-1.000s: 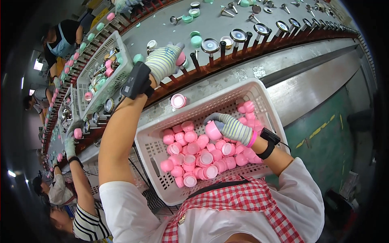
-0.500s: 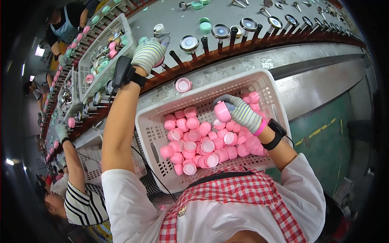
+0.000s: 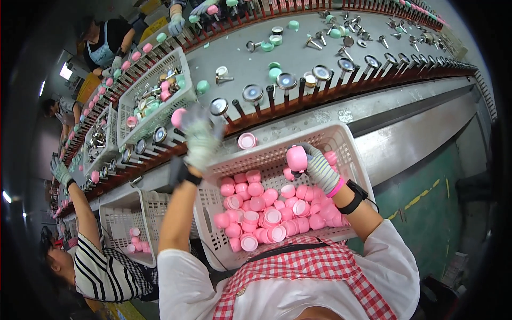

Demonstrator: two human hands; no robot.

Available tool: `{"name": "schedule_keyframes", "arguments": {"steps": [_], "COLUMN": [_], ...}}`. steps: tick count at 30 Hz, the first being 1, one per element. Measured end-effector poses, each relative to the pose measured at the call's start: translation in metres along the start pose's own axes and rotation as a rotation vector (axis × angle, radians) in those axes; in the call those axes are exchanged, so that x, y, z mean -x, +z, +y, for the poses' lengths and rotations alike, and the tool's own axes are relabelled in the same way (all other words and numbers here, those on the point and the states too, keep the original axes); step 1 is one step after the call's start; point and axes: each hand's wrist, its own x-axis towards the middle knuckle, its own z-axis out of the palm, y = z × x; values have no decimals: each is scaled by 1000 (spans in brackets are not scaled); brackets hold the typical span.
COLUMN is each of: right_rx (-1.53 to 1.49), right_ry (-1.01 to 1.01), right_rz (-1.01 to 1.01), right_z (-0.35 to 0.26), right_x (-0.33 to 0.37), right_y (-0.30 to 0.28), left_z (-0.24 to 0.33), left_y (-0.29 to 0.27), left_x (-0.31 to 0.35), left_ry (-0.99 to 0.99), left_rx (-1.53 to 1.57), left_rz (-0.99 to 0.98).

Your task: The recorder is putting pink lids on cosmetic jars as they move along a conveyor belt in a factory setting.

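My right hand [image 3: 321,169], in a striped glove with grey fingertips, is closed round a rounded pink cap [image 3: 296,158] above the basket. My left hand [image 3: 201,140], also gloved, is smeared by motion between the rail and the basket's far left corner; its fingers do not show clearly. Just beyond it a pink cap [image 3: 179,117] stands at the rail. Below both hands the white perforated basket [image 3: 209,252] holds many loose pink caps [image 3: 257,204], some showing their open, ringed undersides. A single pink cap [image 3: 247,141] rests on the metal ledge behind the basket.
Along the rail [image 3: 266,114] stand black pegs and round chrome-rimmed holders [image 3: 253,94]. Metal parts and green caps [image 3: 274,73] lie on the grey table. A crate of mixed parts [image 3: 184,96] stands left. A co-worker's gloved hand [image 3: 61,172] and striped sleeve [image 3: 93,264] are at left.
My left hand has come back from the rail towards the basket. My right hand still grips its pink cap, now turned somewhat. The whole view has shifted, with more of the table showing.
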Motion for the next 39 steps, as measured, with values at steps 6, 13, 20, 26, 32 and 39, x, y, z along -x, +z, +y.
{"name": "schedule_keyframes", "arguments": {"steps": [6, 13, 20, 26, 32, 39], "right_rx": [-216, -81, 1065, 719, 736, 472], "right_ry": [-44, 50, -1109, -930, -617, -699], "right_rz": [-67, -74, -1, 54, -134, 284], "right_z": [12, -32, -69, -40, -72, -155], "right_x": [-2, 5, 1, -19, -42, -137], "right_y": [16, 7, 23, 11, 16, -18], "left_z": [138, 150, 144, 162, 144, 123], "left_y": [-32, -25, -12, 13, 18, 57], "left_x": [21, -12, -16, 0, 16, 11], "left_ry": [335, 315, 69, -53, -167, -259], "left_rx": [733, 788, 769, 965, 1100, 984], "left_rz": [-244, -430, -461, -254, -147, -216]}}
